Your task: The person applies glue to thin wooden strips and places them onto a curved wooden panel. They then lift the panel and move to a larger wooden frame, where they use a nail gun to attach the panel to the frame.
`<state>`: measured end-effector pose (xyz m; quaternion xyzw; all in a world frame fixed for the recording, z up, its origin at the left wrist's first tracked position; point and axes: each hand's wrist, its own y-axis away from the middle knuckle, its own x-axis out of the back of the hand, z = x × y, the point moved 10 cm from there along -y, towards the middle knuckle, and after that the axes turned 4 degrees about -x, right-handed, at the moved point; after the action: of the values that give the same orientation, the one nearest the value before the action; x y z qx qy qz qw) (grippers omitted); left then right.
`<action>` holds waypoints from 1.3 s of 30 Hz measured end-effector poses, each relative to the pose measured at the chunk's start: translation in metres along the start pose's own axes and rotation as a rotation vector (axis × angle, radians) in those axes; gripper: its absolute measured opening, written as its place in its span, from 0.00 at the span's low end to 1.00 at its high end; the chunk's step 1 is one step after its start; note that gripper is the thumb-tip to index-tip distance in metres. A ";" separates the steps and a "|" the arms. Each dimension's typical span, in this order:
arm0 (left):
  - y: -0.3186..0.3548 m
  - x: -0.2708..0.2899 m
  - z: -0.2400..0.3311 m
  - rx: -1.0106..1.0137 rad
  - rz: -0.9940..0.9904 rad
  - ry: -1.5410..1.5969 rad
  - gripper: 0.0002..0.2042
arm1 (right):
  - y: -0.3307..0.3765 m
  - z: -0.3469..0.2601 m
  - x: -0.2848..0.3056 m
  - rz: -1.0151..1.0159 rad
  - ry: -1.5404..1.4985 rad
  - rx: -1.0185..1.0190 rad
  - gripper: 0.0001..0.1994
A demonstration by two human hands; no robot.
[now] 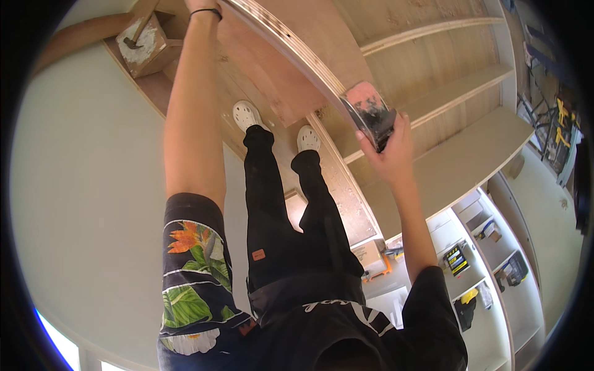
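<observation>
My right hand (395, 156) is closed round the dark grip of a hand sanding block (369, 106). The block has a worn pink face with black smudges and sits against or very close to the edge of a long plywood panel (288, 38); contact is hard to judge. At the top rim of the view, my left hand (203, 5) is near the upper part of that panel, below a black wristband. Its fingers are cut off by the picture's edge, so their grip is hidden.
A wooden cabinet frame with shelves (461, 93) rises on the right. A hammer (132, 42) rests on a whitish-topped wooden box (148, 52) at upper left. White shelving (476, 260) with tools stands lower right. A pale wall or panel (93, 185) fills the left.
</observation>
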<state>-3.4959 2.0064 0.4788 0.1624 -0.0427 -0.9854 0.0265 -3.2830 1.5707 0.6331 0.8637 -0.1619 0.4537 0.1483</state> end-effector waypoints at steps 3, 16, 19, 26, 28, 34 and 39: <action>-0.002 0.004 -0.005 -0.001 0.028 0.018 0.25 | -0.043 -0.044 -0.025 -0.011 -0.009 0.074 0.34; -0.028 0.014 -0.048 0.029 0.028 0.179 0.22 | -0.163 -0.167 -0.077 0.093 0.071 0.413 0.30; -0.031 0.017 -0.046 0.024 0.039 0.185 0.21 | -0.146 -0.156 -0.076 0.020 0.094 0.339 0.30; -0.027 0.021 -0.040 0.021 0.057 0.178 0.18 | -0.116 -0.129 -0.076 -0.036 0.045 0.242 0.33; -0.023 0.020 -0.039 0.031 0.062 0.171 0.17 | -0.105 -0.120 -0.070 -0.022 0.044 0.253 0.33; -0.022 0.018 -0.029 0.019 0.054 0.214 0.17 | -0.066 -0.084 -0.052 -0.039 0.041 0.218 0.34; -0.027 0.016 -0.031 0.061 0.045 0.244 0.19 | -0.037 -0.059 -0.038 -0.043 0.053 0.171 0.35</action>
<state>-3.5025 2.0293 0.4419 0.2808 -0.0726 -0.9558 0.0489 -3.3316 1.6334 0.6302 0.8642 -0.1001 0.4851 0.0880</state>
